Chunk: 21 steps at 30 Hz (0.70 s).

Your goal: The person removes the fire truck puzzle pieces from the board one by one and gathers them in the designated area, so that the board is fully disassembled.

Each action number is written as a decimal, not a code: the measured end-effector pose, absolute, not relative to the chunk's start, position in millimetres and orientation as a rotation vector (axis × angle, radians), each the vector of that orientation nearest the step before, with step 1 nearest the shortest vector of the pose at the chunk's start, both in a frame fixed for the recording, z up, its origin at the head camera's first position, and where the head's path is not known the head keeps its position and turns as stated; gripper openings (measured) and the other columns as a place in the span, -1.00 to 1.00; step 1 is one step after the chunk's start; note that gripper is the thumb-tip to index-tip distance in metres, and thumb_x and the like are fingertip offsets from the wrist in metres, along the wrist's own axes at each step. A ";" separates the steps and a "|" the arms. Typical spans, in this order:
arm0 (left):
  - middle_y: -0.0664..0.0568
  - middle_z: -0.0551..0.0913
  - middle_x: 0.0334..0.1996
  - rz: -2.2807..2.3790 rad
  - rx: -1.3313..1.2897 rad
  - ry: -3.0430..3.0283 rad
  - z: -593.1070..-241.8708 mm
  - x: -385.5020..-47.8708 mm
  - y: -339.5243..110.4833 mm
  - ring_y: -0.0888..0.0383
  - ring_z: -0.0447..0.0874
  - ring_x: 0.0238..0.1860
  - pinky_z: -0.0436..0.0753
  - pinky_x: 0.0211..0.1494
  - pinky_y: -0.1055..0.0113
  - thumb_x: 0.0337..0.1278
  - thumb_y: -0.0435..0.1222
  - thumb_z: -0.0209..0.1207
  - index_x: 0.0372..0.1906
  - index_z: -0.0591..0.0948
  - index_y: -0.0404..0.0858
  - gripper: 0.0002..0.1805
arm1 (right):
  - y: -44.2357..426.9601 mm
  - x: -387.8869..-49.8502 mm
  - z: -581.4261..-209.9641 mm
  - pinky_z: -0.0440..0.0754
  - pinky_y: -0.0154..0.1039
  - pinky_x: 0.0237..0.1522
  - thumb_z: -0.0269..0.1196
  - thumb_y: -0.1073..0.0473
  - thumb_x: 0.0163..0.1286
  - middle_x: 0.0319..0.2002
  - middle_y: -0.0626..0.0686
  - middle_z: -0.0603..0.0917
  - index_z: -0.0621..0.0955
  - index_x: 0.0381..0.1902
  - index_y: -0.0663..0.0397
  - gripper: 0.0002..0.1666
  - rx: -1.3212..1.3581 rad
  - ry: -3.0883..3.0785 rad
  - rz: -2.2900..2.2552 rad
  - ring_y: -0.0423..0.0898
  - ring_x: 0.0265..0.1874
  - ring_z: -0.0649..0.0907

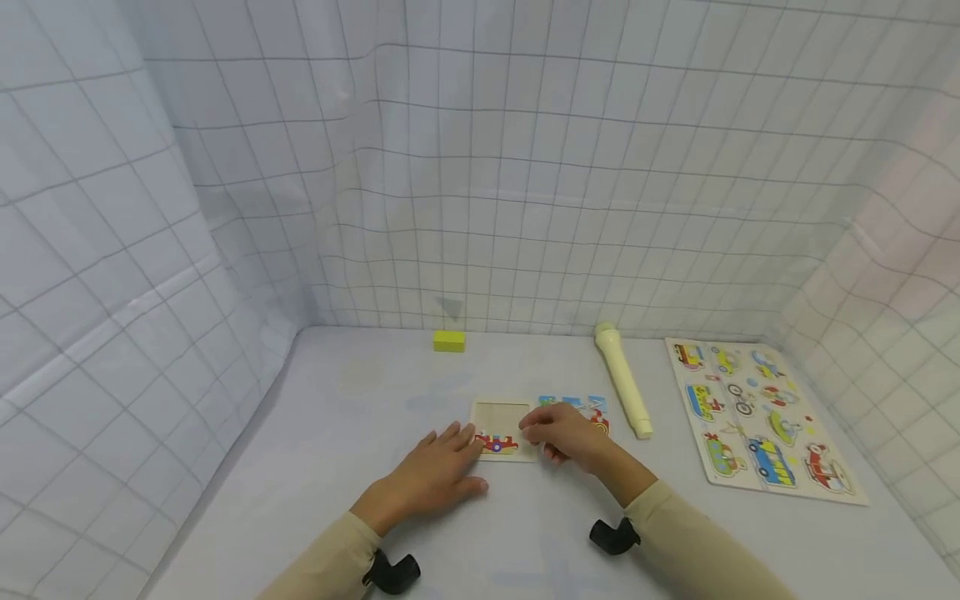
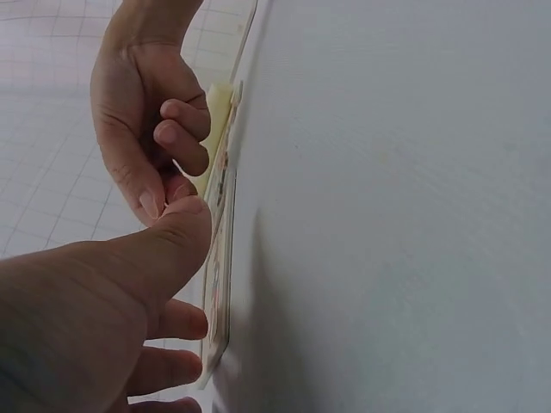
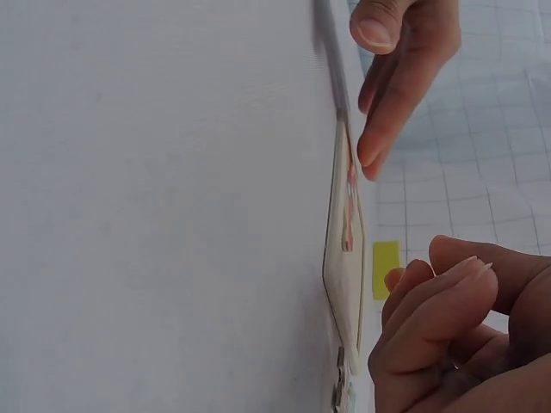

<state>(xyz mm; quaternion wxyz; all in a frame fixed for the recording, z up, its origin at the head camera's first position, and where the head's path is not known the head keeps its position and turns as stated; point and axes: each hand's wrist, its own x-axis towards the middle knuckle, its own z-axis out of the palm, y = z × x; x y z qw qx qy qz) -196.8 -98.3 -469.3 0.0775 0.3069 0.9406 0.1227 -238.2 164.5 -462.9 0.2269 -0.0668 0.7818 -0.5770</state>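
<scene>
A small wooden puzzle tray lies flat on the table, with one printed piece showing part of a red car along its near side. My left hand lies with straight fingers at the tray's left edge, fingertips by that piece. Over the tray's right edge hovers my right hand, its fingers curled inward; I see nothing between the fingertips in the right wrist view. Several blue puzzle pieces lie right of the tray, partly hidden behind the right hand.
A yellow block sits near the back curtain. To the right, a cream-coloured stick lies slanted on the table. Further right is a large vehicle picture board. Gridded white curtains enclose the back and sides.
</scene>
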 end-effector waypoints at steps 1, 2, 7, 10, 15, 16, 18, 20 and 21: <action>-0.19 0.33 0.51 0.363 0.918 2.817 -469.0 -196.6 -99.3 -0.26 0.21 0.53 0.25 0.45 -0.31 0.39 0.15 0.14 0.43 0.48 -0.24 -0.28 | 161.5 -237.8 -463.9 0.37 -0.37 -0.63 0.28 0.24 0.40 -0.45 0.02 0.58 0.65 0.03 0.31 -0.69 -0.202 2.187 -1.562 -0.20 -0.71 0.39; -0.18 0.34 0.51 0.357 0.920 2.818 -468.7 -196.1 -100.2 -0.27 0.21 0.53 0.25 0.44 -0.32 0.39 0.15 0.14 0.43 0.48 -0.23 -0.29 | 158.9 -237.3 -464.5 0.34 -0.36 -0.64 0.27 0.26 0.40 -0.49 0.02 0.57 0.67 0.00 0.30 -0.72 -0.224 2.223 -1.532 -0.20 -0.73 0.37; -0.15 0.37 0.49 0.360 0.935 2.822 -467.3 -193.5 -102.5 -0.29 0.23 0.51 0.27 0.42 -0.34 0.40 0.10 0.16 0.42 0.49 -0.23 -0.33 | 149.5 -231.9 -467.3 0.34 -0.33 -0.65 0.28 0.27 0.35 -0.52 -0.01 0.56 0.71 -0.12 0.17 -0.83 -0.291 2.387 -1.375 -0.18 -0.75 0.38; -0.14 0.37 0.49 0.354 0.945 2.818 -466.1 -192.1 -102.1 -0.29 0.23 0.52 0.28 0.42 -0.34 0.41 0.09 0.16 0.42 0.49 -0.22 -0.34 | 146.1 -228.2 -470.2 0.37 -0.31 -0.62 0.31 0.27 0.32 -0.50 -0.02 0.56 0.71 -0.19 0.11 -0.88 -0.282 2.439 -1.318 -0.17 -0.72 0.41; -0.16 0.38 0.49 0.342 0.945 2.814 -463.9 -190.7 -100.1 -0.30 0.21 0.52 0.28 0.42 -0.34 0.40 0.09 0.17 0.41 0.49 -0.23 -0.33 | 140.1 -225.2 -471.7 0.41 -0.30 -0.59 0.32 0.31 0.28 -0.46 -0.03 0.59 0.69 -0.28 0.08 -0.94 -0.292 2.496 -1.271 -0.17 -0.66 0.45; -0.16 0.38 0.48 0.339 0.944 2.816 -463.5 -190.5 -99.9 -0.30 0.22 0.52 0.28 0.42 -0.34 0.39 0.08 0.19 0.41 0.50 -0.24 -0.34 | 138.7 -225.1 -471.9 0.42 -0.30 -0.58 0.32 0.32 0.28 -0.45 -0.04 0.59 0.68 -0.29 0.08 -0.94 -0.306 2.503 -1.261 -0.18 -0.65 0.45; -0.16 0.38 0.48 0.325 0.939 2.818 -463.4 -190.1 -99.9 -0.29 0.21 0.52 0.28 0.42 -0.33 0.39 0.08 0.19 0.41 0.49 -0.24 -0.33 | 136.3 -225.2 -471.4 0.43 -0.31 -0.60 0.31 0.33 0.26 -0.46 -0.04 0.59 0.68 -0.32 0.10 -0.95 -0.337 2.515 -1.245 -0.18 -0.65 0.46; -0.15 0.38 0.48 0.317 0.936 2.820 -463.5 -190.0 -100.2 -0.29 0.21 0.53 0.28 0.42 -0.33 0.39 0.08 0.19 0.41 0.49 -0.24 -0.33 | 134.2 -225.2 -470.9 0.44 -0.31 -0.60 0.30 0.36 0.25 -0.47 -0.03 0.59 0.66 -0.32 0.13 -0.94 -0.361 2.532 -1.236 -0.18 -0.65 0.48; -0.15 0.38 0.48 0.316 0.936 2.822 -463.8 -190.1 -100.4 -0.29 0.21 0.53 0.28 0.42 -0.33 0.38 0.08 0.20 0.41 0.50 -0.24 -0.33 | 133.1 -225.2 -470.7 0.44 -0.31 -0.61 0.30 0.36 0.24 -0.48 -0.03 0.58 0.66 -0.30 0.13 -0.92 -0.359 2.541 -1.228 -0.17 -0.66 0.48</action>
